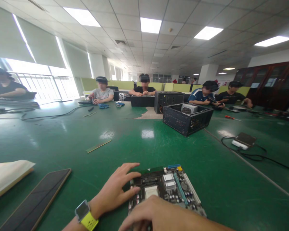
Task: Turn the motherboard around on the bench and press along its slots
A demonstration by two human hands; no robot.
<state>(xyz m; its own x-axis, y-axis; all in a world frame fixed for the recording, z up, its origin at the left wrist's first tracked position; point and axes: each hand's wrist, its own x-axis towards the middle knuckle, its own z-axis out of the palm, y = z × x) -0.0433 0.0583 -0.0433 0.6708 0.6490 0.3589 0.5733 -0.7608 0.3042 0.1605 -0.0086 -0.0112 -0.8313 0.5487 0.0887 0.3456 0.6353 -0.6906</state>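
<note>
board [165,193] is flat on the table [74,138] right in front of me, near edge lost under my right hand [154,210]. that hand's bent over it with the fingertips tucked out of sight, so i can't tell if they're pinching something or just resting. imo that's the end to go gentle on: if anything feels stuck, ease off and look rather than push blind. i'd shift the wrist a bit too, since it's blocking my own view.

watch [83,210] is on my left wrist, apart from the board. phone [36,202] is well off to the left, no bother.

left hand [122,184] has its fingers spread apart, not wrapped round anything, tips up at the board's left edge by the far corner, thumb lower and aimed at the socket [151,192]. decent spot for steadying, i reckon. just bear on the edge, not the parts, and stop the thumb short of the socket. same goes for the blue slot [180,189].

further out there's a stick [99,146] on the table, best handled by its ends. behind that, the case [175,120], well apart from the board.
</note>
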